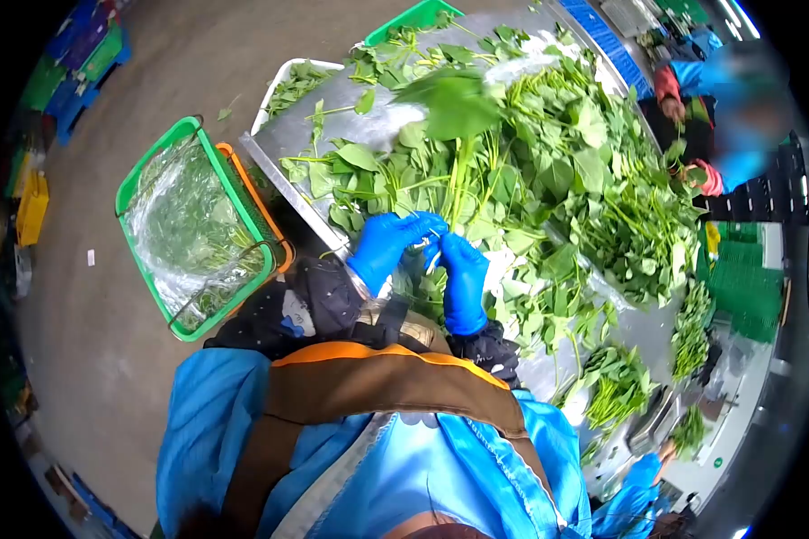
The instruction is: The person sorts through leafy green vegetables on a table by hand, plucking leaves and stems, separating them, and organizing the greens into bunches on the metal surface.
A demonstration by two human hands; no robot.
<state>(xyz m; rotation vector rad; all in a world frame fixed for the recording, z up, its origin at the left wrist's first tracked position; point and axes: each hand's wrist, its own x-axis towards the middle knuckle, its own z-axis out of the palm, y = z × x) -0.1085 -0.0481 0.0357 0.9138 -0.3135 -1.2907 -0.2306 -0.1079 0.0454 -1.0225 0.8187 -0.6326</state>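
Both hands wear blue gloves and meet at the near edge of a metal table. My left hand (388,249) is closed, its fingertips pinching a thin white strip (435,234) that runs between the hands. My right hand (465,280) is closed at the lower stems of a bunch of leafy greens (459,180). The bunch points away from me, and its far leaves are blurred. Fingers partly hide the stem ends and the strip. Around the hands lies a large heap of loose leafy greens (548,171).
A green basket (268,256) lined with clear plastic, with greens inside, stands left on the floor beside an orange basket (283,247). The metal table (288,148) has a raised edge. Two other people work at right; one person's hands (683,112) hold greens. Bundles (616,391) lie near right.
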